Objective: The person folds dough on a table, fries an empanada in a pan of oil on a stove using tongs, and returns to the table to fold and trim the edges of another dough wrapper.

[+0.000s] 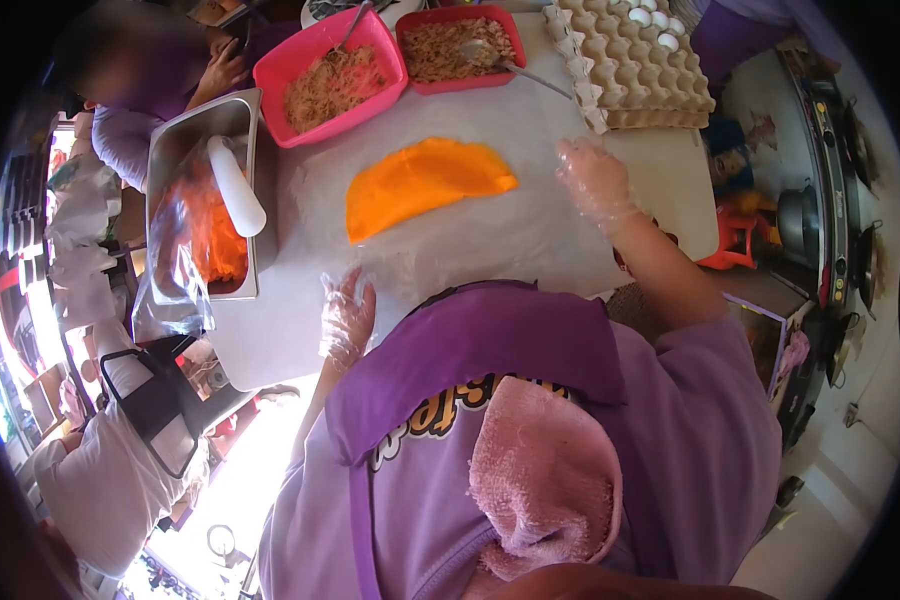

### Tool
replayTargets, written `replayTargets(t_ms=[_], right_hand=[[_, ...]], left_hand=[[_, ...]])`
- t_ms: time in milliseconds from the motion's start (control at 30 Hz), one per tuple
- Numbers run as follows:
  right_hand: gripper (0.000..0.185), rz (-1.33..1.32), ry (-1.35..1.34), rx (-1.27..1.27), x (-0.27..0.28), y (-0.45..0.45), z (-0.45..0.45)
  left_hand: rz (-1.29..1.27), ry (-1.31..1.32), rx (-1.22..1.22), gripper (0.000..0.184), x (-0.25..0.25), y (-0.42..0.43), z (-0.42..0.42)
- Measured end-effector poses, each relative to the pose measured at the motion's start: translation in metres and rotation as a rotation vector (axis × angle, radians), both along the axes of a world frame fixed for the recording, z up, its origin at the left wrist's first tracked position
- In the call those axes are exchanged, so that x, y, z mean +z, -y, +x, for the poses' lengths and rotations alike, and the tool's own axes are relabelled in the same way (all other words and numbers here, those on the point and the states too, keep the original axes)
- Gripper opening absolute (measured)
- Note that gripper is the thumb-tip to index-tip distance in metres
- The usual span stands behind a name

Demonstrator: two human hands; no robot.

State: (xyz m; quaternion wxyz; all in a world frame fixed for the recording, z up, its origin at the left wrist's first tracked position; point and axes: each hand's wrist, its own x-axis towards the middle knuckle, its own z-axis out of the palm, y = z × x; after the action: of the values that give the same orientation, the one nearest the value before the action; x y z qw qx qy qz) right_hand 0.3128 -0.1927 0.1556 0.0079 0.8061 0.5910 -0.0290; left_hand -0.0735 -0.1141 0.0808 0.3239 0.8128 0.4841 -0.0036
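Note:
A flat orange half-moon of dough [430, 185] lies on a clear plastic sheet [490, 245] in the middle of the table. My left hand [348, 318], in a thin clear plastic glove, is at the near edge of the sheet, below the dough's left end. Its fingers are apart and hold nothing. To the right of the dough, my right hand [595, 182], gloved the same way, is over the sheet's right side with fingers stretched out. Neither hand touches the dough.
A metal pan [253, 190] with orange dough, plastic film and a white rolling pin [236, 188] stands left. Behind are two pink tubs [395, 75] [460, 84] of shredded filling with spoons. Egg trays [625, 75] sit at back right. Another person [125, 140] is at far left.

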Motion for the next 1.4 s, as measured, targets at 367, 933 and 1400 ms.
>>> replayTargets(t_ms=[367,933,1400], right_hand=[[0.023,0.406,-0.504,0.631,-0.026,0.016,-0.096],[0.049,0.139,-1.341,-0.746,-0.097,0.007,-0.032],[0.025,0.164,-0.278,-0.395,-0.126,-0.006,0.031]], left_hand=[[-0.981,0.74,0.026,0.048,0.008,0.001,0.14],[0.067,0.333,-0.109,0.043,-0.007,-0.01,0.083],[0.286,-0.094,-0.138,0.054,-0.064,-0.04,0.036]])
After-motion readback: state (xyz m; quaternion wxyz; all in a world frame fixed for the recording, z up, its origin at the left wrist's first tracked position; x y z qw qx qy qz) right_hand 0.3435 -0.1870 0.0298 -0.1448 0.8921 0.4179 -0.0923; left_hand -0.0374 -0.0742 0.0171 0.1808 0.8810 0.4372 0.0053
